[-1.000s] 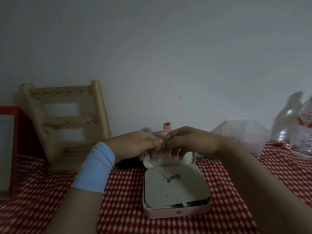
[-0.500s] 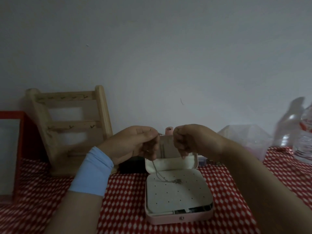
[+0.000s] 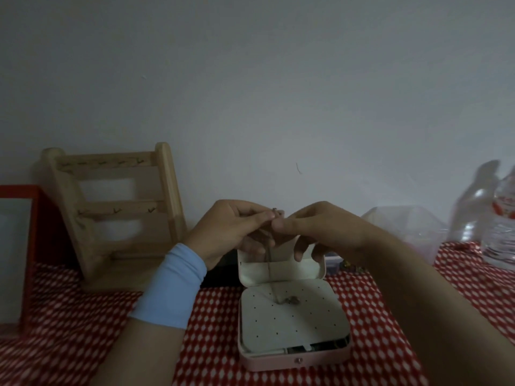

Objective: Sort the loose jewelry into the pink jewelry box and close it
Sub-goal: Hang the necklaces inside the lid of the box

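Observation:
The pink jewelry box (image 3: pixel 295 360) stands open on the red-and-white cloth, its cream lid upright at the back and a white perforated panel covering the base. A thin chain necklace (image 3: pixel 269 263) hangs from my fingers down to the panel, where its small pendant (image 3: pixel 291 300) lies. My left hand (image 3: pixel 231 229), with a light blue wristband, and my right hand (image 3: pixel 315 229) meet above the lid and both pinch the top end of the chain near its clasp.
A wooden jewelry rack (image 3: pixel 117 213) leans against the wall at the back left, beside a red frame (image 3: pixel 28 246). Clear plastic bottles (image 3: pixel 498 218) and a clear plastic container (image 3: pixel 407 227) stand at the right. A dark object sits behind the box.
My hands have risen from the lid's rim and come together again at the chain's top end. The chain now hangs straighter, with the pendant resting on the panel.

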{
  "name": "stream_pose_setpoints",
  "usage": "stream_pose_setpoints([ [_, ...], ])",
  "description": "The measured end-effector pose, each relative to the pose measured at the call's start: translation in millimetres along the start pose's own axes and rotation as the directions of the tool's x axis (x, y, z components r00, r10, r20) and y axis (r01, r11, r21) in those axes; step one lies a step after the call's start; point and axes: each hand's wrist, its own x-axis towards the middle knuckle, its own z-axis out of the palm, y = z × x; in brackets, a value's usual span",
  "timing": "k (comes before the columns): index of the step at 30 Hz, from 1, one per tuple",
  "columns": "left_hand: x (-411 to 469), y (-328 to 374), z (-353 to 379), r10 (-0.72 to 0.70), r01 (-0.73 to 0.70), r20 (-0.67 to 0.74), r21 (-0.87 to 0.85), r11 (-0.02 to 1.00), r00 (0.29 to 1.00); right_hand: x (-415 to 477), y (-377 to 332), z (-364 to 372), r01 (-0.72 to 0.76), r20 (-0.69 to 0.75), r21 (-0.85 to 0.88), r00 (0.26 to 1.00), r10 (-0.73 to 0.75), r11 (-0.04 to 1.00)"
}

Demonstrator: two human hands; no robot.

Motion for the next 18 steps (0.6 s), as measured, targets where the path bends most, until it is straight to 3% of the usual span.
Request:
stream_pose_setpoints([
  [5,-0.3,2.8,4.1,0.03,-0.023,-0.057,0.119,0.993,0.998,4.4,3.4,3.9,0.077,-0.1,0.069,0.993,-0.07,0.995],
  [13,-1.6,6.9,2.2,0.141,-0.102,-0.099,0.325,0.94,0.985,2.2,7.0,-4.2,0.06,-0.086,0.029,0.995,-0.057,0.998],
  [15,-0.7,6.9,-2.2,0.083,-0.056,-0.079,0.298,0.953,0.993,2.2,8.1,-8.8,0.057,-0.093,0.068,0.994,-0.051,0.996],
  [18,0.4,7.5,-6.1,-0.056,0.055,0.006,0.044,0.997,0.998,2.2,6.4,-8.8,0.074,-0.015,0.264,0.997,-0.073,0.962],
])
